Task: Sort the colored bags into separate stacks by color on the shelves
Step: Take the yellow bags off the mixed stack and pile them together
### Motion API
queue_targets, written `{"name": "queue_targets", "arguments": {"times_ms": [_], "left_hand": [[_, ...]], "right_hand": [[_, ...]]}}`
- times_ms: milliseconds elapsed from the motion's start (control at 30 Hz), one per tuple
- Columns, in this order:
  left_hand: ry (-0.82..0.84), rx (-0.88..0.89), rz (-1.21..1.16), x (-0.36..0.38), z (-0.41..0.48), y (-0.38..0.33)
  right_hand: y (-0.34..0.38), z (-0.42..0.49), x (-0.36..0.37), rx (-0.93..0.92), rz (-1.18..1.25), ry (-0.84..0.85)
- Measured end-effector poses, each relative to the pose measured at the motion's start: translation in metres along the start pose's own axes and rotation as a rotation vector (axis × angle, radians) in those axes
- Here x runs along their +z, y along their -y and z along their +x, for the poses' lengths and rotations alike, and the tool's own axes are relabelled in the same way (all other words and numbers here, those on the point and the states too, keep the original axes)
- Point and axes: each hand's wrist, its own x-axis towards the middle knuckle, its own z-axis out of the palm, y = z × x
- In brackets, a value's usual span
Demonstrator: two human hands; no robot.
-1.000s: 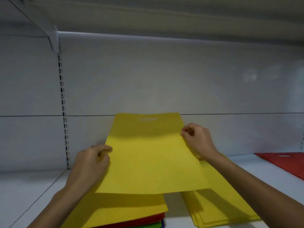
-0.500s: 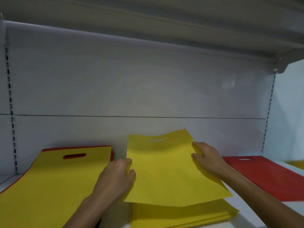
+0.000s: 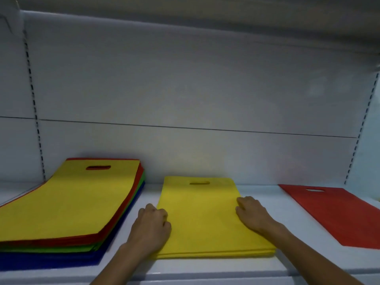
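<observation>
left hand [image 3: 151, 227], grip unclear, and relaxed right hand [image 3: 251, 214] flank yellow fabric bag stack [image 3: 201, 219]; mixed-colour bag pile [image 3: 67, 202] lies beside left.

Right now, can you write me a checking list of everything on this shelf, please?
Surface: white shelf; the piles lie flat on it.
Job's things: mixed stack at left, yellow bag on top, red, green and blue beneath; yellow stack in the middle; red bag flat at right.
Clutter: nothing seen.
Hands: left hand with fingers curled at the yellow stack's left edge, grip unclear; right hand resting on its right side.
Cables: nothing seen.
Surroundings: white back panel; slotted upright on each side; shelf overhead.
</observation>
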Motion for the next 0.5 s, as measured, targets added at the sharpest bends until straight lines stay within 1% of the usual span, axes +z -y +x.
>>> {"name": "queue_targets", "arguments": {"times_ms": [300,433,500], "left_hand": [[-0.005,-0.051,-0.023,0.0034,0.0017,0.0001],[0.001,-0.042,-0.024,0.0039,0.0026,0.0030],[-0.001,-0.026,-0.038,0.0022,0.0046,0.0045]], "right_hand": [[-0.0020,-0.0005,0.0004,-0.019,-0.031,-0.008],[-0.0020,-0.0018,0.0012,-0.018,-0.007,-0.007],[-0.0019,-0.0021,0.0003,-0.022,0.046,-0.025]]}}
